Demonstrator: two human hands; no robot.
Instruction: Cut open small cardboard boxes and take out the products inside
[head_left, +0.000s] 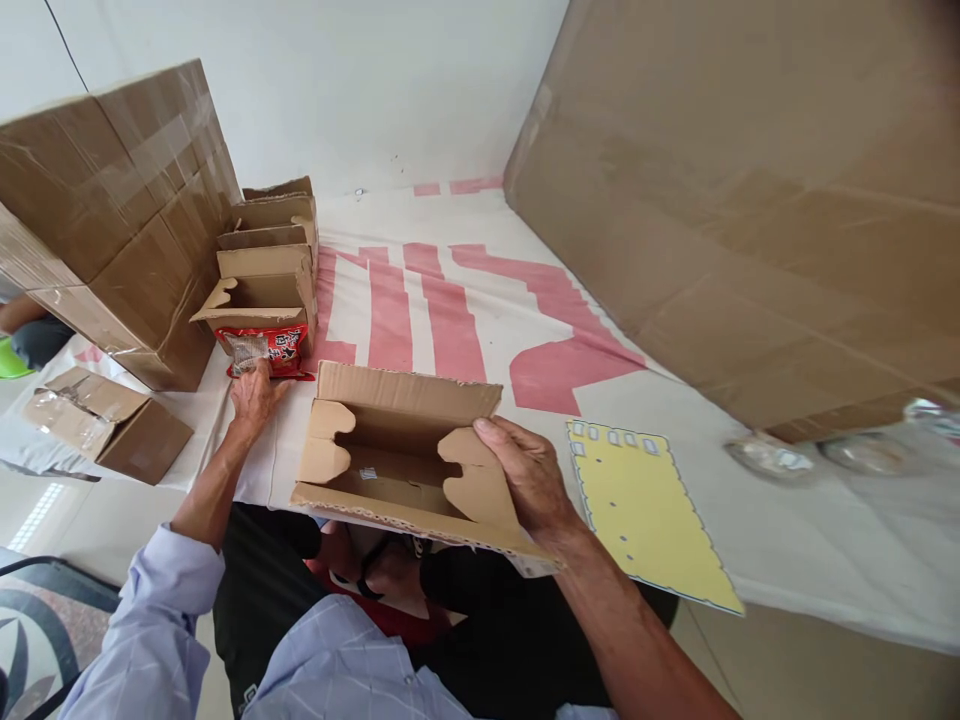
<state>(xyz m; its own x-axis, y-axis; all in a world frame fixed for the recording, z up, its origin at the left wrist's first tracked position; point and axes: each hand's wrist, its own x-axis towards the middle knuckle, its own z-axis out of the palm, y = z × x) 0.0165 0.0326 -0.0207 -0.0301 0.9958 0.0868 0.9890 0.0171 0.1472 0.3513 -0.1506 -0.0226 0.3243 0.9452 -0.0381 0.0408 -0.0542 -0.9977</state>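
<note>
The open brown cardboard box (397, 455) lies at the table's (787, 540) near edge, long axis along it; right hand (529, 475) grips its flap, left hand (253, 395) rests flat on the red packet (266, 350).

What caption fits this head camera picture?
Right hand holds an open cardboard box; left hand touches a red packet.

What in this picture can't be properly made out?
Head view:
- Red packet: print too small to read; left hand covers its lower edge.
- Open carton: right hand hides its right flap.
- Clear things at right: blurred.
- Big box: cut off by the frame.
</note>
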